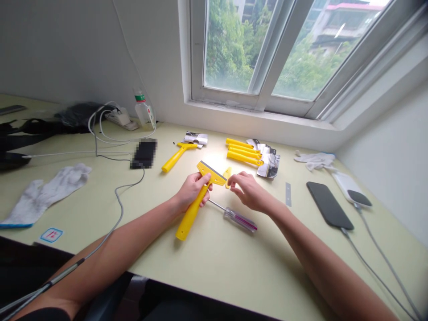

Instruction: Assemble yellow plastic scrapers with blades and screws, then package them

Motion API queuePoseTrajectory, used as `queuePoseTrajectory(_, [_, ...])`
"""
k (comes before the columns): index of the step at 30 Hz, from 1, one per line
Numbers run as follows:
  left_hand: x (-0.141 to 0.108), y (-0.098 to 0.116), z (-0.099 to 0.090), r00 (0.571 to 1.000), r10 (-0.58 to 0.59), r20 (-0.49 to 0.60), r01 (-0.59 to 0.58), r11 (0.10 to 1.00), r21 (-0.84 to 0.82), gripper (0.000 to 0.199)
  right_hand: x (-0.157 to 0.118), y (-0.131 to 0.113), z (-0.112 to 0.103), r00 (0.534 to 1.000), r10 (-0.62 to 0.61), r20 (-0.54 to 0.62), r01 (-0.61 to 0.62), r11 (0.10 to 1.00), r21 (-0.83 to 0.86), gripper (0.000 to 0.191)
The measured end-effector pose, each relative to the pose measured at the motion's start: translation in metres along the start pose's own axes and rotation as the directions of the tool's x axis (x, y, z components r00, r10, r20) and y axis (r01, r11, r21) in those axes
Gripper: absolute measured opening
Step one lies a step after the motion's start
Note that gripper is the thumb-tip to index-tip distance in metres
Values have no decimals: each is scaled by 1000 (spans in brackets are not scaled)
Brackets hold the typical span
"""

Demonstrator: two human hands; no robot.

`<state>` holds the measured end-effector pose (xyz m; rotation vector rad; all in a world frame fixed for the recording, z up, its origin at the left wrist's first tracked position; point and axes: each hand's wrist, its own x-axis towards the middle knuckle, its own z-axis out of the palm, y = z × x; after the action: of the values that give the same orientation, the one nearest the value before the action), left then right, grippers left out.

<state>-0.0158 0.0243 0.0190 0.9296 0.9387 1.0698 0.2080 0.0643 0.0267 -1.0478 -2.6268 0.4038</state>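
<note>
My left hand point(195, 189) grips a yellow scraper point(192, 213) near its head, thumb pressed on the front, with the handle slanting down toward me. A dark metal blade point(212, 170) lies along the scraper head's far edge. My right hand point(246, 189) is at the head's right end, its fingers bent and close together. Right by those fingertips is a small yellow plate point(228, 172); whether they pinch it or only touch near it is unclear. Below the hands, a screwdriver point(240, 219) with a clear and purple handle lies on the table, its shaft reaching toward my left hand.
Another yellow scraper point(175, 157) lies behind left, near a packet point(196, 137). Several yellow handles point(244, 154) rest beside packaging point(269, 161). A loose blade point(288, 194), a phone point(329, 204), a power bank point(351, 188), and gloves point(50, 189) lie around. Cables cross the left side.
</note>
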Motion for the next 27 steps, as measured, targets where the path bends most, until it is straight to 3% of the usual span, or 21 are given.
queuePoseTrajectory(4, [-7,-5,8,996,-38,83,36,999,27,34,-7,1,-27,987,99,-125,-79,984,161,3])
queuePoseTrajectory(8, [-15,-9,15,984,-73,165,64,996,59,33,-11,-16,-42,972,125,-199,-65,956,286,7])
queuePoseTrajectory(16, [-25,-10,24,965,-104,241,71,987,142,38,-9,-52,-31,971,24,-239,35,970,241,9])
queuePoseTrajectory(23, [-32,-12,31,955,-123,272,62,973,224,42,-5,-63,-22,968,-22,-250,55,991,124,12])
queuePoseTrajectory(27, [-32,-10,32,954,-139,264,66,961,268,44,-4,-62,-20,968,17,-251,27,985,170,9])
